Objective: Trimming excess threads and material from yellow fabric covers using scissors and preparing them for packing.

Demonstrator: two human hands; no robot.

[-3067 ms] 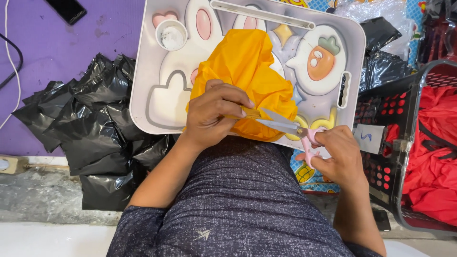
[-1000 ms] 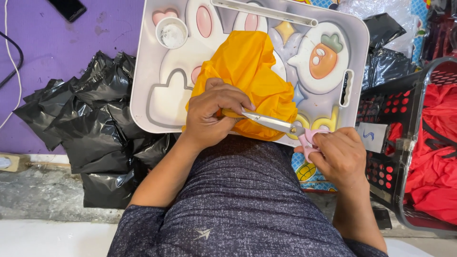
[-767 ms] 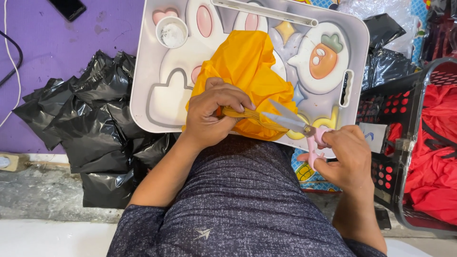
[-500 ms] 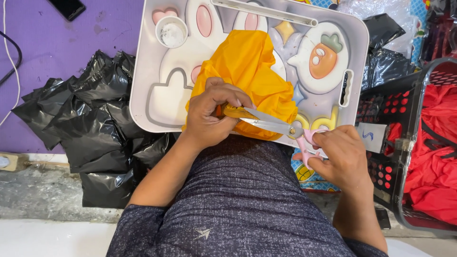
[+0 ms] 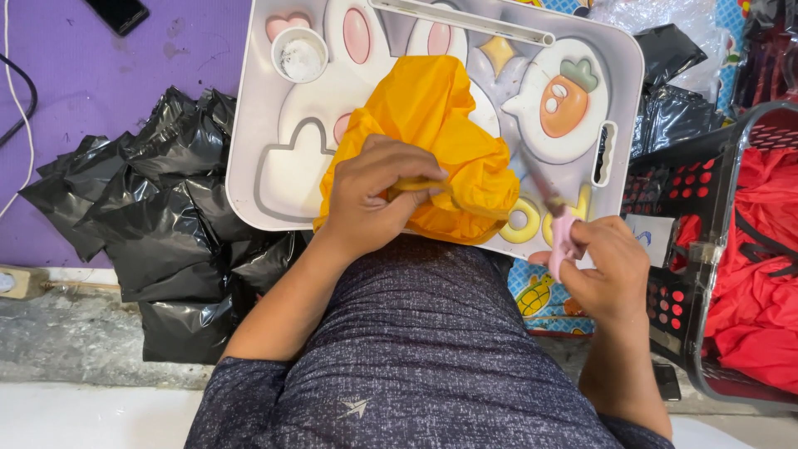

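Orange cloth bunched on white lap table with rabbit and carrot pictures. Left hand pressed on cloth, grip closed around a fold near its lower edge. Right hand just off table's near right corner, grip closed on pink-handled scissors, blades angled up over tabletop, apart from cloth. Black plastic bags heaped left; red fabric in basket right.
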